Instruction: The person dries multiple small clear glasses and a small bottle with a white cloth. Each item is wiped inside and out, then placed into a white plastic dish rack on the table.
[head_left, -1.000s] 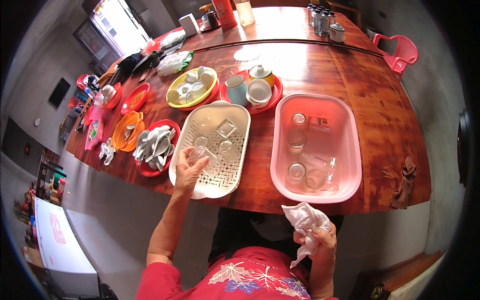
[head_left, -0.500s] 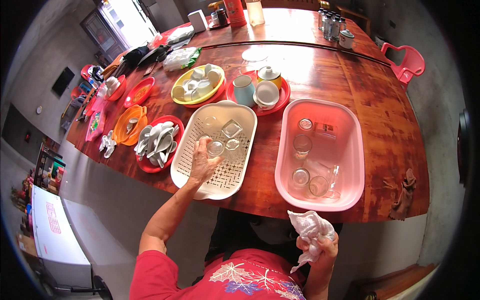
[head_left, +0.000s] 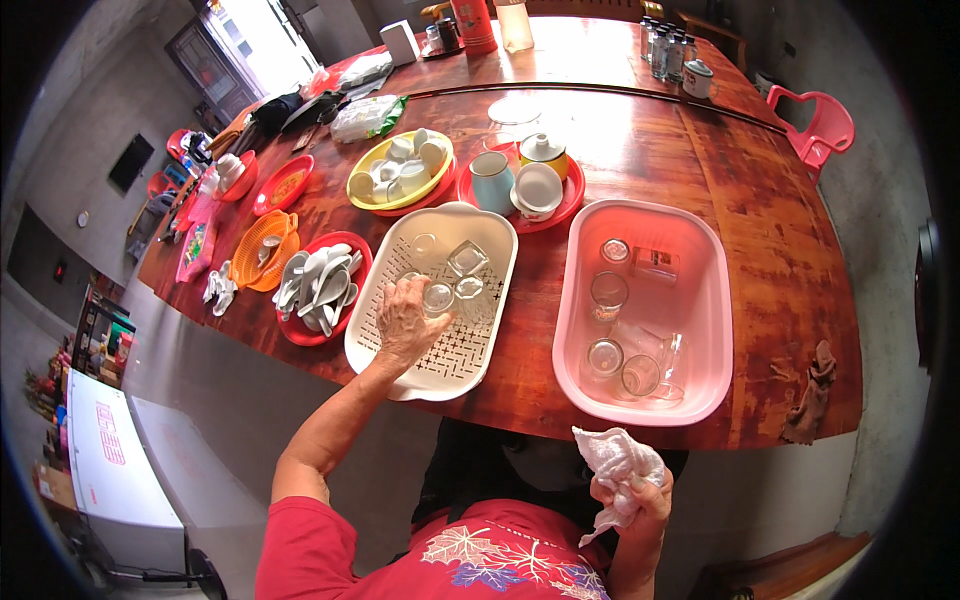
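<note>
Glassware sits in two containers on the desk (head_left: 775, 240), as I view it remotely through the head camera. Left hand (head_left: 402, 325): inside the cream perforated tray (head_left: 440, 368), thumb and fingers spread apart around a round drinking glass (head_left: 438, 297), which appears upturned. I cannot tell whether they press on it or merely border it. Right hand (head_left: 650, 497): clamped on a crumpled white cloth (head_left: 617, 462), held nearer the body than the pink basin (head_left: 702, 300). Hands well apart from each other.

Count, tray: at least four glasses, including a square-based glass (head_left: 467, 258) beyond the left hand; the fingers may hide another. Count, basin: at least six, some standing, some lying; overlap and transparency make the total uncertain. Neither hand touches these.

Progress, my judgement: partway, since glasses occupy both containers and the basin group is untouched by either hand. Dryness I cannot read at this resolution.

Surroundings: pale spoons (head_left: 318, 285) heaped on a red plate left of the tray; white cups (head_left: 412, 178) gathered in a yellow bowl (head_left: 395, 202) beyond it.
</note>
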